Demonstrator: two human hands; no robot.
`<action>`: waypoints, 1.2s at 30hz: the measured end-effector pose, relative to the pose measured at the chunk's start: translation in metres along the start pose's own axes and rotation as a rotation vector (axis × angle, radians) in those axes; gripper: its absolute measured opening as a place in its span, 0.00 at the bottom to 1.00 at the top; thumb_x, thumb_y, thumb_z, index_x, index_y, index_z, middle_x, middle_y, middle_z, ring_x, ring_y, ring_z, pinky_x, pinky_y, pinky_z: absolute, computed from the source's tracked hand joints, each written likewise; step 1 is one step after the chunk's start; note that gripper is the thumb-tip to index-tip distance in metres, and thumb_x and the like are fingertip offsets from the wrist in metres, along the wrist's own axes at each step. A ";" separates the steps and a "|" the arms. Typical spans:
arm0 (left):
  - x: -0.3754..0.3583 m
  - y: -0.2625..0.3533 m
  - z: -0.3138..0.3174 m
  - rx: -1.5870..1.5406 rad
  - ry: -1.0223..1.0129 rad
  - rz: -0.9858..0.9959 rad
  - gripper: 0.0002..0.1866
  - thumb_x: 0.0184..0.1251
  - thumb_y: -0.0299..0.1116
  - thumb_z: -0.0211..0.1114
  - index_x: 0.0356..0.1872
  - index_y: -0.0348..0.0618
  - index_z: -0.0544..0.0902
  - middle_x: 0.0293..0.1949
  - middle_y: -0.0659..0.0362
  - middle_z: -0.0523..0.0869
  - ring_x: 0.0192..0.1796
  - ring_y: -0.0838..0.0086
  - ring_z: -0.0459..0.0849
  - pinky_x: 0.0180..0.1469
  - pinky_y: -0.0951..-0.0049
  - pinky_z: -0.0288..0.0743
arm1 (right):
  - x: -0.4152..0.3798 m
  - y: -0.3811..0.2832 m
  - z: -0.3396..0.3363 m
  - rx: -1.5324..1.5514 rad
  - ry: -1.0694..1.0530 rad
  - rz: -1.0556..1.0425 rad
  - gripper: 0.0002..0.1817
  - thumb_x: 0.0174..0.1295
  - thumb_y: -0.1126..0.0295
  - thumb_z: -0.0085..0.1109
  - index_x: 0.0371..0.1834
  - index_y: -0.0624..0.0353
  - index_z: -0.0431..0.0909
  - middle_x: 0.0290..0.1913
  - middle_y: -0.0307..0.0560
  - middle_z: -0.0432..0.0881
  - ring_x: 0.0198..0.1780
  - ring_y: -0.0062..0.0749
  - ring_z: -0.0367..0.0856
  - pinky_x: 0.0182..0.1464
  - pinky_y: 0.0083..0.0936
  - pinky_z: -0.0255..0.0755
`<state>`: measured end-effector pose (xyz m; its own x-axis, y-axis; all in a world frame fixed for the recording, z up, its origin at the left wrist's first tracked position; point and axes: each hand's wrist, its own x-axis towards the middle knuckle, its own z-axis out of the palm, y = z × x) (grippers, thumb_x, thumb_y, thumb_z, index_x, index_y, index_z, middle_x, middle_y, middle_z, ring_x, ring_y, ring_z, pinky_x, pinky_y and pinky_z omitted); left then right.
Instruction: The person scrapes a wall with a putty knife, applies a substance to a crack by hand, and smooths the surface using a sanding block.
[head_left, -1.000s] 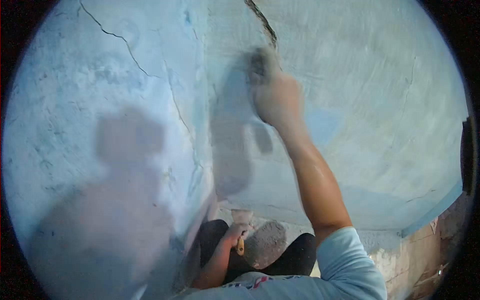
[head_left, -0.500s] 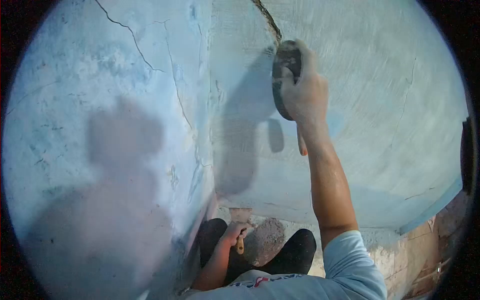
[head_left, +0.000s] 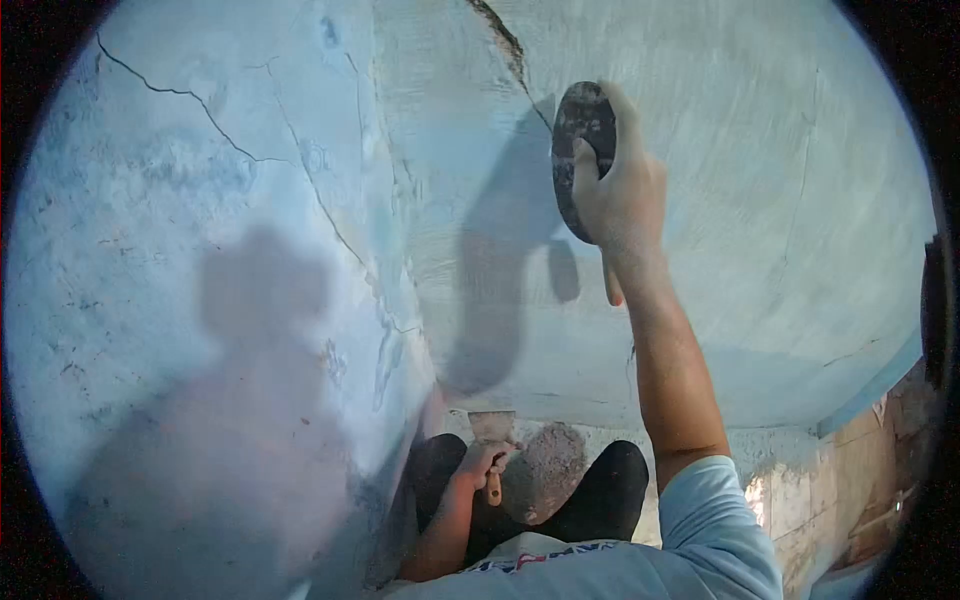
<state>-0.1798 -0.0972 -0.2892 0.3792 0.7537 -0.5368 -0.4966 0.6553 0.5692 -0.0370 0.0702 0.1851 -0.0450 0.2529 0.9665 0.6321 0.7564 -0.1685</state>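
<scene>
My right hand (head_left: 630, 195) is closed round a dark oval tool (head_left: 582, 150), raised before the pale blue-green wall (head_left: 740, 200). Beneath that hand an orange-tipped handle (head_left: 613, 288) sticks down. The lower end of a dark crack (head_left: 508, 45) runs to the tool's left edge. Low in the view, near my knees, my left hand (head_left: 487, 462) grips a scraper with a wide blade (head_left: 492, 426) pointing up and a wooden handle (head_left: 494, 489) below the fingers. Whether the oval tool touches the wall cannot be made out.
The bluish left wall (head_left: 150, 230) has long thin cracks and meets the other wall in a corner. A rough grey mound or container of material (head_left: 545, 470) is between my dark-clothed knees (head_left: 610, 485). Brownish flooring (head_left: 860, 460) shows at lower right.
The view has shifted, so the wall crack and corner appear further left. The oval tool in my right hand is now right of the wide part of the crack. Both hands keep their hold.
</scene>
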 end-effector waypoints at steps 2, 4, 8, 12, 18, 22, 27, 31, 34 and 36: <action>-0.008 0.009 0.007 0.061 -0.047 0.132 0.03 0.75 0.29 0.66 0.42 0.42 0.84 0.23 0.67 0.72 0.19 0.82 0.66 0.21 0.75 0.60 | -0.007 -0.016 0.020 -0.091 -0.078 0.029 0.28 0.74 0.65 0.59 0.76 0.41 0.66 0.35 0.59 0.89 0.34 0.58 0.90 0.31 0.47 0.80; -0.021 0.011 0.012 0.055 -0.065 0.200 0.04 0.73 0.29 0.68 0.43 0.41 0.84 0.23 0.68 0.73 0.19 0.83 0.66 0.22 0.76 0.60 | 0.010 -0.061 0.065 -0.087 -0.338 0.052 0.24 0.80 0.66 0.43 0.78 0.49 0.67 0.39 0.65 0.89 0.41 0.62 0.89 0.41 0.53 0.80; -0.008 0.007 0.017 0.109 0.005 0.179 0.05 0.73 0.30 0.67 0.41 0.40 0.84 0.23 0.67 0.73 0.19 0.83 0.67 0.23 0.76 0.59 | 0.020 -0.105 0.090 -0.005 -0.448 0.073 0.25 0.77 0.70 0.43 0.77 0.53 0.64 0.41 0.66 0.89 0.42 0.65 0.89 0.45 0.57 0.81; 0.011 -0.003 -0.012 0.106 0.048 0.093 0.07 0.74 0.32 0.67 0.37 0.39 0.83 0.21 0.66 0.73 0.19 0.81 0.67 0.23 0.76 0.58 | -0.009 -0.017 0.014 -0.071 -0.331 0.181 0.25 0.77 0.67 0.49 0.76 0.51 0.66 0.41 0.65 0.90 0.40 0.63 0.90 0.43 0.54 0.82; 0.005 -0.003 -0.009 0.054 -0.069 0.067 0.10 0.77 0.35 0.64 0.37 0.40 0.84 0.21 0.66 0.71 0.19 0.80 0.66 0.25 0.75 0.59 | -0.014 -0.019 0.028 -0.069 -0.196 0.145 0.26 0.77 0.67 0.51 0.78 0.47 0.65 0.37 0.61 0.90 0.36 0.59 0.91 0.34 0.47 0.80; -0.003 -0.002 0.001 0.165 -0.023 0.198 0.09 0.78 0.35 0.65 0.48 0.40 0.85 0.22 0.68 0.72 0.18 0.83 0.65 0.22 0.79 0.58 | 0.010 -0.089 0.113 0.000 -0.544 0.125 0.29 0.77 0.71 0.46 0.80 0.48 0.61 0.44 0.70 0.88 0.46 0.62 0.90 0.44 0.53 0.82; -0.014 0.006 0.014 0.162 0.112 0.101 0.06 0.75 0.29 0.64 0.45 0.39 0.86 0.25 0.65 0.77 0.19 0.83 0.66 0.22 0.78 0.59 | -0.003 -0.025 0.015 -0.020 -0.436 0.182 0.27 0.76 0.69 0.51 0.78 0.54 0.64 0.49 0.67 0.88 0.48 0.59 0.91 0.50 0.52 0.83; -0.003 0.004 -0.007 0.127 -0.084 -0.023 0.04 0.74 0.27 0.65 0.45 0.39 0.83 0.23 0.67 0.72 0.19 0.82 0.66 0.21 0.76 0.59 | -0.017 0.054 -0.095 0.056 0.017 0.186 0.30 0.70 0.77 0.62 0.76 0.56 0.69 0.55 0.60 0.89 0.57 0.46 0.91 0.56 0.43 0.87; -0.011 0.010 0.015 0.160 0.033 0.044 0.04 0.74 0.28 0.66 0.43 0.39 0.84 0.22 0.67 0.71 0.19 0.82 0.65 0.22 0.76 0.59 | -0.009 0.041 -0.072 0.050 0.008 0.163 0.30 0.68 0.79 0.62 0.75 0.55 0.70 0.56 0.57 0.89 0.58 0.45 0.91 0.58 0.42 0.87; -0.001 0.010 0.013 0.138 0.026 0.089 0.04 0.73 0.28 0.67 0.41 0.39 0.84 0.22 0.67 0.71 0.19 0.82 0.65 0.22 0.76 0.58 | 0.002 0.008 -0.011 0.066 -0.160 0.143 0.32 0.70 0.77 0.57 0.78 0.47 0.66 0.47 0.62 0.89 0.48 0.57 0.90 0.49 0.49 0.84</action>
<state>-0.1748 -0.0911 -0.2750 0.3174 0.8090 -0.4948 -0.4145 0.5877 0.6949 -0.0237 0.0700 0.1882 -0.0837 0.4488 0.8897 0.5890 0.7425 -0.3191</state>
